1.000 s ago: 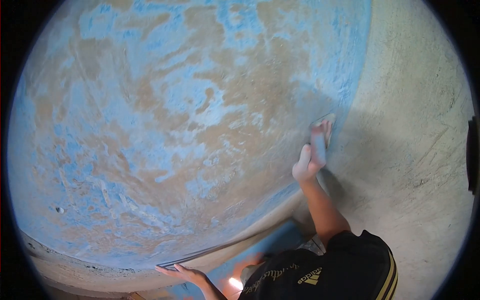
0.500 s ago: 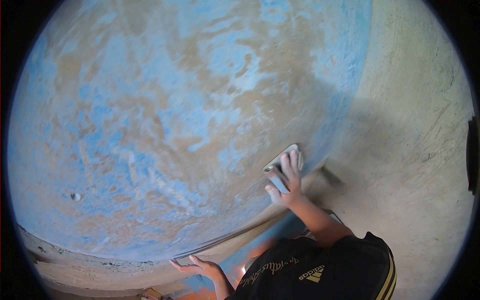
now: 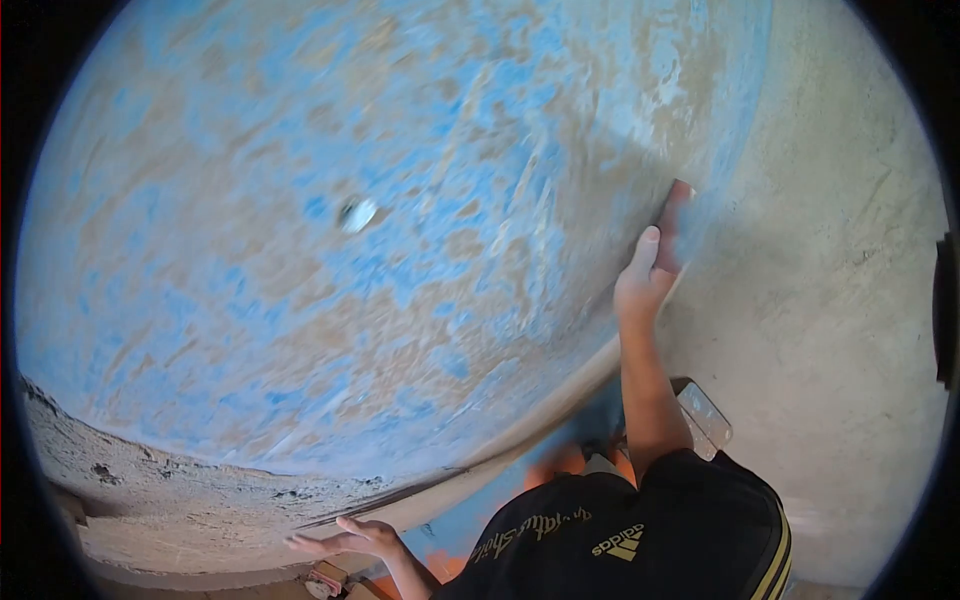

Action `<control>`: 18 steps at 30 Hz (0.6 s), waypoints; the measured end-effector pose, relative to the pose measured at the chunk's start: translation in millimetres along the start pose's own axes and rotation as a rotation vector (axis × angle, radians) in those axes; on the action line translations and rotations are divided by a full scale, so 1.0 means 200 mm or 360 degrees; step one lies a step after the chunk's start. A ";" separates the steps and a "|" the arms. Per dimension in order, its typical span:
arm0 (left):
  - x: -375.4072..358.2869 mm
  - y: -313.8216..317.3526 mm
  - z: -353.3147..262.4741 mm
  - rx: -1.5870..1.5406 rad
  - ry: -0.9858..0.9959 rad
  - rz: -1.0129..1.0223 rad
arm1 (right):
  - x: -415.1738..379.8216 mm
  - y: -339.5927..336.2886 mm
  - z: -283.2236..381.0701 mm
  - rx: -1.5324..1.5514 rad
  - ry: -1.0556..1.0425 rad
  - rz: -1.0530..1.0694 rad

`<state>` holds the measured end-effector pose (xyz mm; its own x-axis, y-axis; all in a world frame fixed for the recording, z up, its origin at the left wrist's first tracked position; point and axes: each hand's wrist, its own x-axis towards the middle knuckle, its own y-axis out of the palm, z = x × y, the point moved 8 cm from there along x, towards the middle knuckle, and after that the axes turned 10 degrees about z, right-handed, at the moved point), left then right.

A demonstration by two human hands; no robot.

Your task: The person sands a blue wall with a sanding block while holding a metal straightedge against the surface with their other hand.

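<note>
My right hand (image 3: 645, 285) grips a flat sanding block (image 3: 678, 225) with a reddish-brown side, its thumb lying along the near edge. The block is at the right border of a large mottled blue and brown surface (image 3: 400, 310), where the blue fades into grey. Lower down, my left hand (image 3: 350, 540) is held with its fingers stretched out and nothing in it. It lies in front of the pale rough strip (image 3: 200, 490) below the painted area.
A small round whitish fitting (image 3: 357, 214) sits in the painted surface. Bare grey wall (image 3: 820, 330) extends along the right. Behind my right forearm shows a rectangular grey panelled object (image 3: 705, 415). Small boxy items (image 3: 325, 580) lie at the bottom, near my left hand.
My right hand has moved up and to the right with the sanding block, which is now turned more upright. My left hand is slightly lower and further left. The view has shifted left.
</note>
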<state>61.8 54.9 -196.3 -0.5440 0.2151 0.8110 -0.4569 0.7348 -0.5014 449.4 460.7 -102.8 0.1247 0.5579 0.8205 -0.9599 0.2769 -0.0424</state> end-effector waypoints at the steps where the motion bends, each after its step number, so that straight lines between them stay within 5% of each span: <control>1: 0.01 0.03 0.03 -0.0170 -0.0004 0.0049 | -0.04 0.03 0.08 -0.0017 -0.0070 -0.0022; 5: 0.01 0.08 0.03 -0.0383 0.0085 0.0019 | -0.25 0.23 0.50 -0.0542 -0.0930 0.0320; 13: 0.00 0.05 0.06 -0.0578 0.0134 0.0138 | -0.28 0.23 0.60 -0.0228 -0.0549 0.0238; 16: -0.01 0.04 0.07 -0.0607 0.0193 0.0168 | -0.26 0.22 0.61 -0.0568 -0.0954 0.0343; 17: -0.01 0.03 0.07 -0.0605 0.0175 0.0209 | -0.21 0.16 0.41 0.0029 -0.0334 0.0038; 18: -0.02 0.03 0.08 -0.0621 0.0155 0.0223 | -0.18 0.12 0.42 -0.0046 -0.0282 0.0015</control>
<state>48.8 48.3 -208.0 -0.5044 0.3760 0.7773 -0.0726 0.8786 -0.4721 400.1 380.6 -85.9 0.0672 0.4145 0.9076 -0.9529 0.2963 -0.0648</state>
